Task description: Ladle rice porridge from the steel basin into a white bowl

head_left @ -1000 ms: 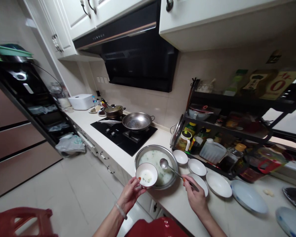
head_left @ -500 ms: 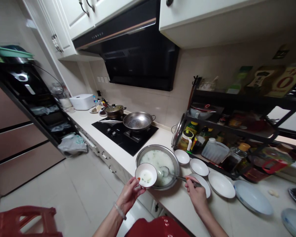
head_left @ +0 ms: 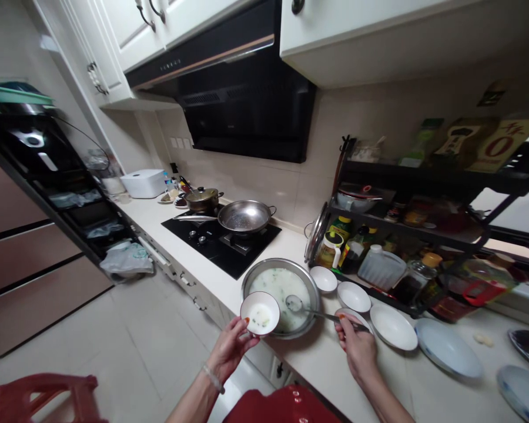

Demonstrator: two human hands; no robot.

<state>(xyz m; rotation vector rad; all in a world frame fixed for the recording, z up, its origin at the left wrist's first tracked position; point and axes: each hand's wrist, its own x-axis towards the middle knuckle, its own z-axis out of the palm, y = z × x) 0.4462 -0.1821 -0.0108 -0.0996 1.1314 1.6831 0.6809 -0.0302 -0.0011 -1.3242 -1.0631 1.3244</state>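
Observation:
My left hand (head_left: 232, 346) grips a small white bowl (head_left: 260, 313) by its rim, with a little pale soup and green bits inside. The bowl is held over the near left edge of a large metal basin (head_left: 314, 288). White soup with green flecks (head_left: 278, 284) fills much of the basin. In my right hand (head_left: 357, 348) is the handle of a metal ladle (head_left: 294, 303). The ladle's head is at the soup, and its shaft crosses the basin's right rim. Behind my right hand, a white bowl (head_left: 357, 318) is partly hidden.
Several white bowls (head_left: 393, 326) and bluish plates (head_left: 448, 349) line the counter to the right. A black rack (head_left: 409, 222) with bottles stands behind them. On the stove (head_left: 211, 249) sit a wok (head_left: 245, 216) and a lidded pot (head_left: 201, 200). A red stool (head_left: 66, 385) is at lower left.
My right hand has shifted slightly right with the ladle, whose head now shows more clearly at the soup's surface. The left hand and its bowl stay nearly still.

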